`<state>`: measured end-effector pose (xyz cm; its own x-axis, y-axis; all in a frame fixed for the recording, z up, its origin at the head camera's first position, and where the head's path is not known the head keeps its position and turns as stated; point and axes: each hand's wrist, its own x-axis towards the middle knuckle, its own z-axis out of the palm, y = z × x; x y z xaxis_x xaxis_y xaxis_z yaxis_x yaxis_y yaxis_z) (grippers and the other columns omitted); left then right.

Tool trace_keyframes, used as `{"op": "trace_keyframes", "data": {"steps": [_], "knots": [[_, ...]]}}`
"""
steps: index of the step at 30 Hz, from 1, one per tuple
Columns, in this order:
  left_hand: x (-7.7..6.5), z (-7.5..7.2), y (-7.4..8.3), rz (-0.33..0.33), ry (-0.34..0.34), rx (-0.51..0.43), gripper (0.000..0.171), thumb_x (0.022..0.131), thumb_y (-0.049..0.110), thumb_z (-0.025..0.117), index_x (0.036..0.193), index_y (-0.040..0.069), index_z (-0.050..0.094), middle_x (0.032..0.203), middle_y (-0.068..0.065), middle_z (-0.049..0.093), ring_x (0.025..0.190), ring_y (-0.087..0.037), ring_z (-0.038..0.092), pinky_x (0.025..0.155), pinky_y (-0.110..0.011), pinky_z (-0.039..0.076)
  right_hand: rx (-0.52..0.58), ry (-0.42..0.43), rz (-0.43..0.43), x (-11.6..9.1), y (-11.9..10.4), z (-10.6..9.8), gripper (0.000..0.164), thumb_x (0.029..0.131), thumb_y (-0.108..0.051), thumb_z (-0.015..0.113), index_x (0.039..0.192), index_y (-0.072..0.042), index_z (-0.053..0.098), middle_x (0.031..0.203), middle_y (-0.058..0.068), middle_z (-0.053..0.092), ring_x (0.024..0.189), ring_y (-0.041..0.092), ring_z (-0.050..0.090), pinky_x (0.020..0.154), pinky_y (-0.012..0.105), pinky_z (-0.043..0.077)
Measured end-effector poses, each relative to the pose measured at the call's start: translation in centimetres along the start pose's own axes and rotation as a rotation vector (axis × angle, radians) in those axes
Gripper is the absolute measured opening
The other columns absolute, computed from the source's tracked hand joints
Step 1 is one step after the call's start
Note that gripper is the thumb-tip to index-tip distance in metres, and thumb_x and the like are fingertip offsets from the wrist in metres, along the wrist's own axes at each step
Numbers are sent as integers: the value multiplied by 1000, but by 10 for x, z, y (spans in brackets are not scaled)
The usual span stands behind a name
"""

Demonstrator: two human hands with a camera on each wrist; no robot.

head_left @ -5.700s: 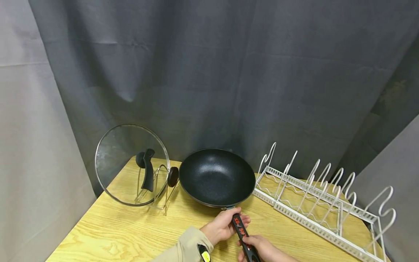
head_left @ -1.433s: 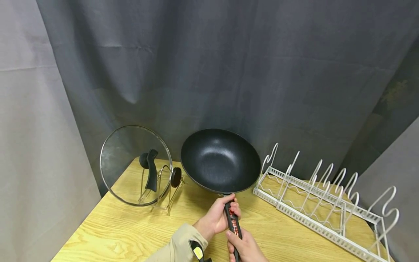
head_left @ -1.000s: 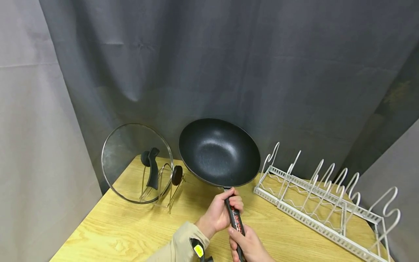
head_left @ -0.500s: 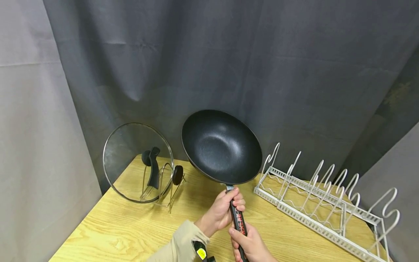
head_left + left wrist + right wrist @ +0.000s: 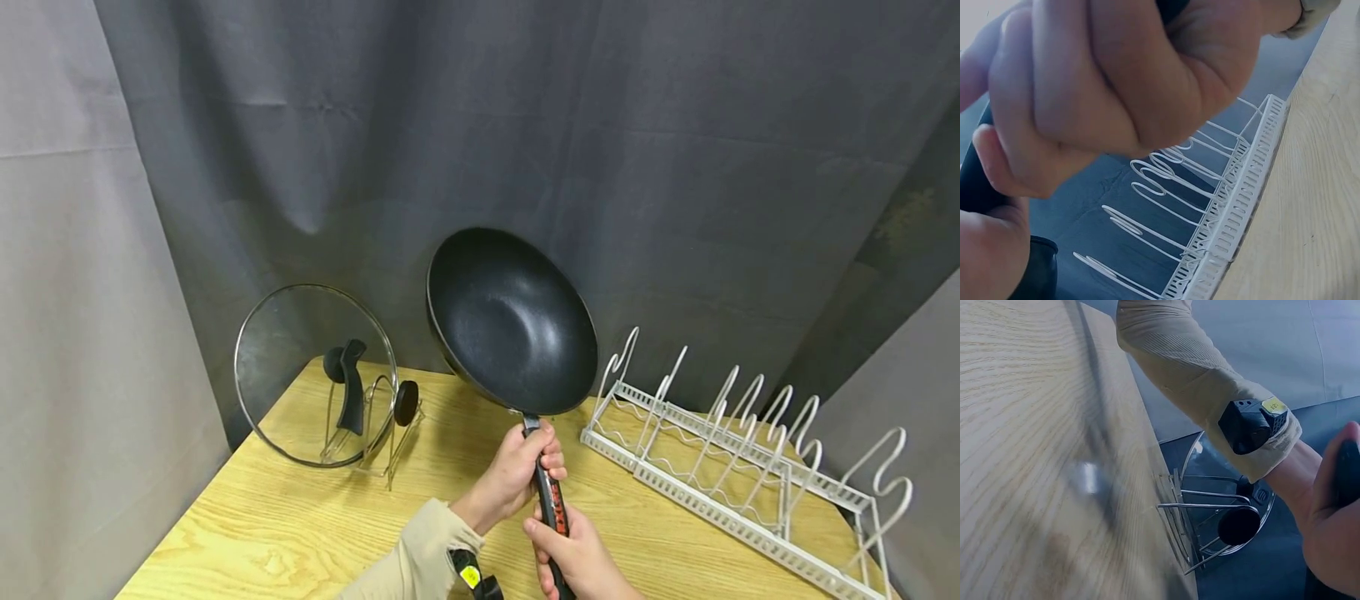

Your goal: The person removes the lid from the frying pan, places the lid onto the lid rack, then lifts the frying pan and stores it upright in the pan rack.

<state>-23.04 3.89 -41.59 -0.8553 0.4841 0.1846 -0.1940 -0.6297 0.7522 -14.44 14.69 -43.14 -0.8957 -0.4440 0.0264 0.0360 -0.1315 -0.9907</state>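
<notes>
A black wok [image 5: 513, 325] is held in the air above the wooden table, its inside tilted toward the head camera. My left hand [image 5: 517, 468] grips the upper part of its black handle [image 5: 551, 497], close to the pan. Lower down the same handle, my right hand [image 5: 577, 550] is wrapped round it, thumb along the top. In the left wrist view, curled fingers [image 5: 1104, 81] fill the upper part and hide most of the handle. The right wrist view shows part of a hand [image 5: 1335, 544] on the handle at its right edge.
At the left, a glass lid [image 5: 281, 392] with a black handle leans in a wire stand [image 5: 390, 454]. To the right stands a white wire rack [image 5: 720, 500] with several upright loops. A dark curtain [image 5: 480, 125] hangs behind the table [image 5: 247, 533].
Both hands have raised the wok off the table and tipped it more upright, its rim turning a little to the right. The grip on the handle stays. Lid and rack have not moved.
</notes>
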Motion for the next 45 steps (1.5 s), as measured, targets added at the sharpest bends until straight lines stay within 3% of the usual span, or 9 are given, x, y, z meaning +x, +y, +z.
{"op": "trace_keyframes", "data": {"steps": [5,7,13,19,30,40,45], "knots": [[1,1,0,10,9,61,12,95,3,40,87,11,39,65,3,33,54,-4,34,51,-16,35,-67,146,121,1,-5,7,24,93,-14,57,95,4,42,55,0,48,38,8,49,37,22,43],[1,3,0,20,14,94,10,95,2,41,90,10,38,64,2,33,53,-5,35,50,-17,37,-84,212,159,1,-6,9,25,91,-15,61,96,0,43,50,0,46,36,8,46,36,23,42],[6,10,-2,56,43,257,8,95,4,43,93,8,37,62,1,37,52,-5,40,49,-18,43,-116,339,146,3,0,11,29,87,-13,64,77,-3,39,39,-2,36,29,7,35,29,21,32],[12,16,-4,70,37,427,7,93,3,43,94,7,37,58,1,40,48,-7,44,48,-19,46,-74,366,128,5,6,7,28,87,-9,58,73,-4,35,37,-2,36,28,9,35,28,22,31],[21,31,-2,30,29,506,10,91,6,47,97,6,39,58,1,42,47,-8,45,46,-19,46,-78,399,40,6,7,1,25,87,-1,53,73,-4,33,38,1,37,27,12,38,26,24,34],[25,41,-6,10,7,640,7,93,4,48,96,6,42,59,2,42,45,-7,46,44,-18,44,-64,390,53,0,8,-5,24,87,-2,52,75,-4,32,45,1,38,32,14,43,32,31,42],[27,47,-10,-1,3,663,7,93,5,47,96,5,41,57,2,42,43,-8,45,42,-18,43,-37,434,33,-2,9,-5,24,87,-1,51,78,-6,30,46,0,36,32,14,41,31,31,41]]}}
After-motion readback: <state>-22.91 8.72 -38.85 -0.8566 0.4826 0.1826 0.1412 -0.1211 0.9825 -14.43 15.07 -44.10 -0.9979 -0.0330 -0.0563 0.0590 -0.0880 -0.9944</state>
